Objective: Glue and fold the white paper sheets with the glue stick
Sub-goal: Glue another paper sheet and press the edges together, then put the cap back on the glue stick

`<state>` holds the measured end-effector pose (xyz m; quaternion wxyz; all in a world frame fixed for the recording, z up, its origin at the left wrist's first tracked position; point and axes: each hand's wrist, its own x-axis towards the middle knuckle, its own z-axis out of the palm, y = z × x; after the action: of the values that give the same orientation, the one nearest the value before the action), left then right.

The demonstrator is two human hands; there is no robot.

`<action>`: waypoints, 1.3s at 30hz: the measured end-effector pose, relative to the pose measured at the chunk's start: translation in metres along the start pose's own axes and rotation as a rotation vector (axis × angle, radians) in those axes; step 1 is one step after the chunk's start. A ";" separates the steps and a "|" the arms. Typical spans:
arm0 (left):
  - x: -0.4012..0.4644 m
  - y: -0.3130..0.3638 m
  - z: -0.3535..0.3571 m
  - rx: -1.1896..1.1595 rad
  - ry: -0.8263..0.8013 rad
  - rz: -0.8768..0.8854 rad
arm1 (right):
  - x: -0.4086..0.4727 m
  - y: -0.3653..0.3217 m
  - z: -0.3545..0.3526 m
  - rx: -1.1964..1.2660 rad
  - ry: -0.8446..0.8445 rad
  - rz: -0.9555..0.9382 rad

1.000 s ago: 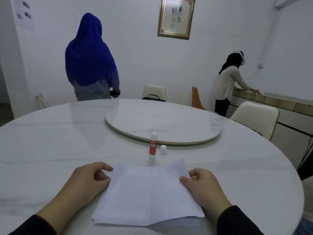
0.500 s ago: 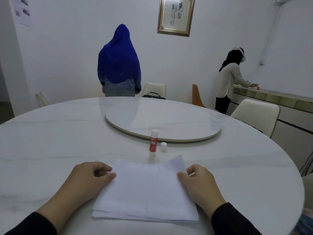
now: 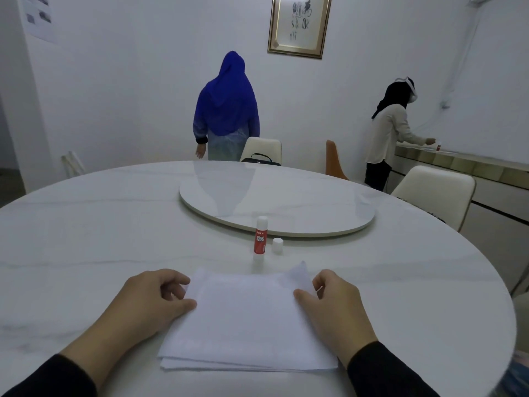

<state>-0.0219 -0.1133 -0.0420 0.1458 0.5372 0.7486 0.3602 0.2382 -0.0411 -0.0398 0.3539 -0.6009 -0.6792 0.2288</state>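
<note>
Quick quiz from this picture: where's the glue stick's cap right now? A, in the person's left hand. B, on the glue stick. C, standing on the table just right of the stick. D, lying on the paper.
C: the small white cap stands on the table beside the upright, uncapped glue stick.

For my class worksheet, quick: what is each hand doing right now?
Left hand: pinches the white paper sheets.
Right hand: pinches the same sheets.
</note>
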 end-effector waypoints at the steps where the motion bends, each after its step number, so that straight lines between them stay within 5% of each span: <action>1: 0.000 -0.001 0.000 -0.003 -0.008 -0.004 | 0.000 0.000 0.000 -0.021 0.000 -0.010; 17: 0.003 -0.007 -0.001 -0.070 -0.013 0.005 | 0.004 0.008 -0.001 -0.091 0.004 -0.074; 20: -0.001 -0.003 0.001 -0.097 0.070 0.114 | 0.000 0.006 -0.003 -0.119 0.000 -0.172; 24: -0.015 0.012 0.007 0.201 -0.265 0.414 | -0.012 -0.004 -0.005 -0.284 -0.289 -0.317; 28: -0.014 0.009 0.013 0.550 -0.438 0.419 | -0.015 -0.006 -0.004 -0.516 -0.498 -0.316; 33: -0.009 0.021 0.005 0.565 -0.550 0.337 | -0.016 -0.007 -0.005 -0.468 -0.520 -0.288; 36: 0.022 0.048 0.002 0.469 -0.370 0.278 | -0.015 -0.012 -0.009 -0.271 -0.412 -0.251; 39: 0.065 0.076 0.020 0.082 -0.154 0.191 | -0.010 -0.008 -0.008 -0.140 -0.213 -0.254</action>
<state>0.0184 -0.0339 0.0081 0.1457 0.6375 0.6949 0.2993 0.2394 -0.0532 -0.0307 0.2634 -0.5057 -0.7976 0.1967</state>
